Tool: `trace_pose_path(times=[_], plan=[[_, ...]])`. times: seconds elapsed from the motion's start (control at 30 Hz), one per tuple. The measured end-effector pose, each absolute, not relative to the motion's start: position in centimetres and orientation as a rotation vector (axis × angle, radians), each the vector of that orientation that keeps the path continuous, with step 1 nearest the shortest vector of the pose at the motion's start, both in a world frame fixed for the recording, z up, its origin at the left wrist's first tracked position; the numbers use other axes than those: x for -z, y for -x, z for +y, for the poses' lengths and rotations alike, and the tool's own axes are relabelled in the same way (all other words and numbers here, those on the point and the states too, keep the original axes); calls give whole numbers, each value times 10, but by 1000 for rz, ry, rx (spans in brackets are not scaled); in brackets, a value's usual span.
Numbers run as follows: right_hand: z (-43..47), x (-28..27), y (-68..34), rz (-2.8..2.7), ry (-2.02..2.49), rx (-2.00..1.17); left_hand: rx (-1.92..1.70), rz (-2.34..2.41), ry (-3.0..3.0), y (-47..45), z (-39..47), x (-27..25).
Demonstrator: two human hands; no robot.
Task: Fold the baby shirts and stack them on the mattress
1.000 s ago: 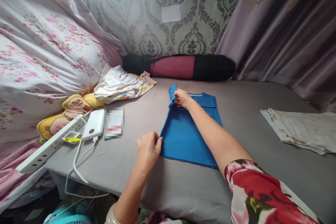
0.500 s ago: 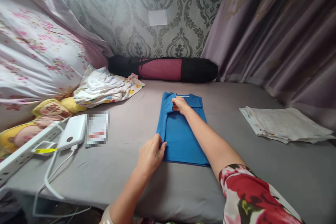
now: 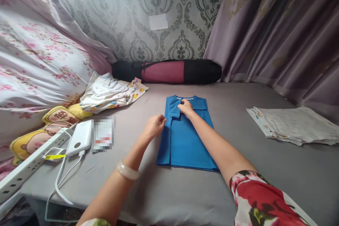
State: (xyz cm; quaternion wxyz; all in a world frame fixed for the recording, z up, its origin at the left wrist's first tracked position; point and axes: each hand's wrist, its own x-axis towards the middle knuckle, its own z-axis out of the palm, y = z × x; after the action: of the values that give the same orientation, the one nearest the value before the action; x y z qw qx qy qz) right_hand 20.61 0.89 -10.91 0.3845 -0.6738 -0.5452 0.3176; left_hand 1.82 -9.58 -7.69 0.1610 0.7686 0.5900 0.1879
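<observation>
A blue T-shirt (image 3: pixel 190 141) lies flat on the grey sheet, its neckline at the far end. Both sides are folded inward, and its short sleeves lie across the upper part. At the left folded edge, partway up, my left hand (image 3: pixel 155 125) has its thumb and fingers closed on the cloth. My right hand (image 3: pixel 186 108) reaches across the shirt to just below the neckline, with bent fingers pinching the cloth by the left sleeve's inner end. Its fingertips are partly hidden.
White folded cloths (image 3: pixel 293 125) lie at the right. On the left are crumpled patterned cloths (image 3: pixel 111 91), yellow plush toys (image 3: pixel 57 116), a power bank (image 3: pixel 80 137) with cables, a blurred packet (image 3: pixel 103 134) and a power strip (image 3: pixel 34 164). A black-and-red roll bag (image 3: pixel 164 71) rests against the wall.
My left hand has moved up the shirt's left edge from near the bottom. My right hand has shifted slightly inward from the left sleeve, which now lies flatter. The view has shifted slightly.
</observation>
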Motion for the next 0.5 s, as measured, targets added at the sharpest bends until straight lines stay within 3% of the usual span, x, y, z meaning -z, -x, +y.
trace_pose_path(times=[0.5], plan=[[8,122,-197,-1120,1783,-582,-535,1466,-2611,-37,47,133]])
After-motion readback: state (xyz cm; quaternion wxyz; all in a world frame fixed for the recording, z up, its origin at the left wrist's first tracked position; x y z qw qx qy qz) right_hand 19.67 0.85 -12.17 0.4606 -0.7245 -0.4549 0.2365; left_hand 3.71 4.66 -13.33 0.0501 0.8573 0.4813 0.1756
